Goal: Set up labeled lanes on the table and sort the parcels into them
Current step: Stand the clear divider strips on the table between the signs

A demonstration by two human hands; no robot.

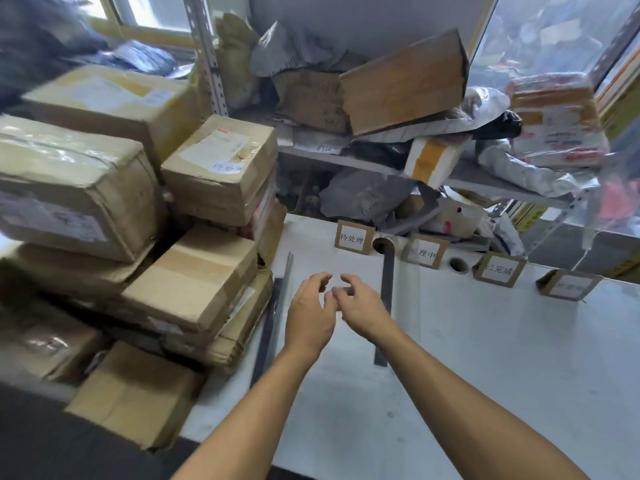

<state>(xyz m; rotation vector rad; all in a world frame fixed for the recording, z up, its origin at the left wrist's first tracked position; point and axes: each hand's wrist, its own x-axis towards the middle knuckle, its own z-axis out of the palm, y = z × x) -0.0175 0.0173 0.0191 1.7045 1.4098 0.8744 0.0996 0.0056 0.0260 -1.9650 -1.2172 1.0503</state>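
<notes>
Head camera shows both hands over the white table (485,358), left hand (311,313) with loose fingers, right hand (360,306) maybe pinching something small and grey. Stacked parcels (194,282) sit at nine o'clock, label cards (354,238) at twelve.

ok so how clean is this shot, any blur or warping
Head view: wide-angle bend bows the shelf upright and table edges; the upper left corner smears with motion blur; the far-right label card is too soft to read; window light washes the background; both hands, left hand and right hand, look fairly sharp.
</notes>
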